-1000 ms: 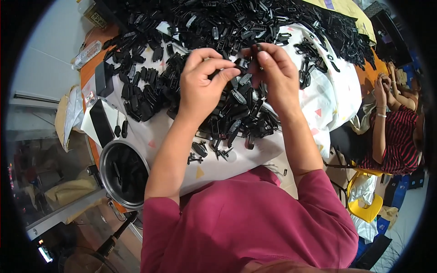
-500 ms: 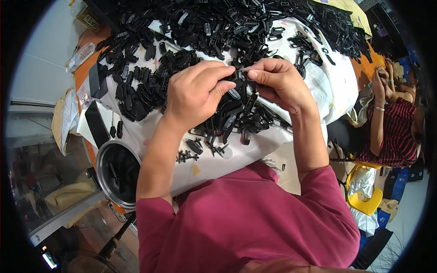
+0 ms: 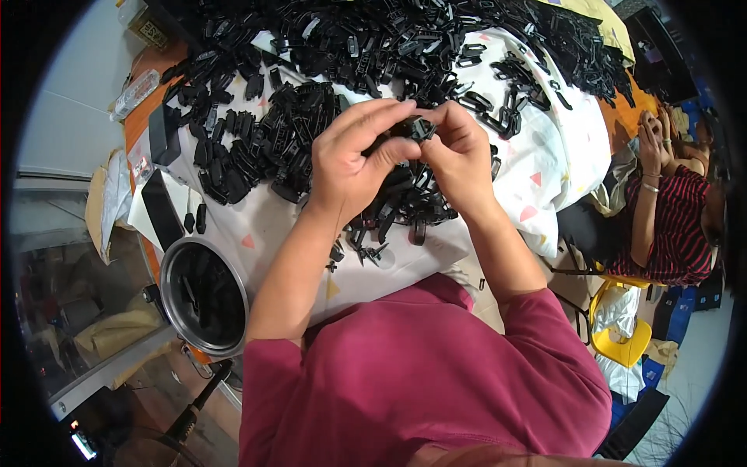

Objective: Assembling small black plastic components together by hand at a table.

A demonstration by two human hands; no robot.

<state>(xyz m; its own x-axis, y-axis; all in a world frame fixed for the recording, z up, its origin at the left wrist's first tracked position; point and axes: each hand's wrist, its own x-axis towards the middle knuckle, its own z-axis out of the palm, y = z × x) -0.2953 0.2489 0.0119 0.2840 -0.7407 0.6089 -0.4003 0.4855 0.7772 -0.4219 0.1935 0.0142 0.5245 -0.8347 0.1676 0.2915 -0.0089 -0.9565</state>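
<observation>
A: What do you have hold of, and where is it?

B: A small black plastic piece [image 3: 421,128]. It is in the upper middle of the frame, between your two hands.

A: How tight is the grip?

B: Your left hand [image 3: 350,162] pinches it, thumb below and fingers above, with just the piece in the gap. Your right hand [image 3: 462,156] pinches the same piece from the other side. Your fingers hide part of it, so I cannot tell its whole shape.

A: What is near you?

B: A big heap of black pieces [image 3: 296,128] fills the top of the frame and spreads down behind your hands. Under it is a white cloth [image 3: 572,159] with coloured shapes.

A: And at the sides?

B: At the lower left, a round metal bowl [image 3: 165,300] has dark things in it. A clear bottle [image 3: 135,95] lies at the upper left. At the right is another person [image 3: 673,229] in a striped top.
</observation>
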